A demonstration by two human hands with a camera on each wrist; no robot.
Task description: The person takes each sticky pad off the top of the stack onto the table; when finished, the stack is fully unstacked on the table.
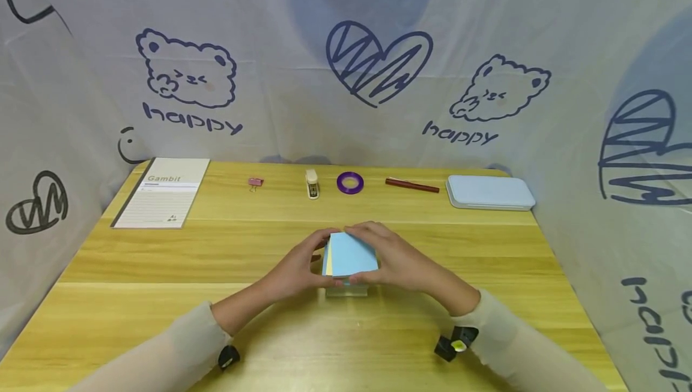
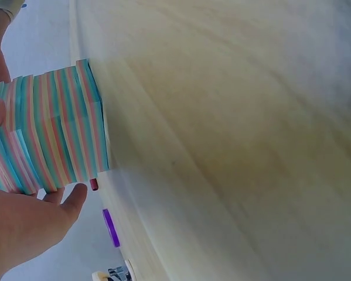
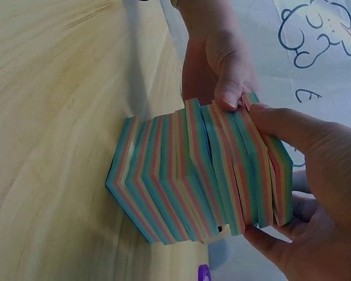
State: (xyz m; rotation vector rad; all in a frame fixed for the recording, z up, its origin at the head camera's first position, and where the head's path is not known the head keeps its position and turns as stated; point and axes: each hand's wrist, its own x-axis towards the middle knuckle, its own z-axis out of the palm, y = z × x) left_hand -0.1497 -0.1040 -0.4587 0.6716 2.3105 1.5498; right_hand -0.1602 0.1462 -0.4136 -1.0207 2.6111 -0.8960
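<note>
While paper pads [image 1: 354, 254] stand stacked, left hand [image 1: 294, 273] and right hand [image 1: 405, 261] grip the upper ones; tape [image 1: 342, 183] lies beyond.

Paper stack [image 1: 354, 254], matt; wood table [image 1: 135, 302], glossy

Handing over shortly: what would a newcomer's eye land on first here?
Probably the tall, striped stack of paper pads, held between the left hand and right hand, mid-table. Next, the purple ring beyond it and the light-blue case at the table's far right.
</note>
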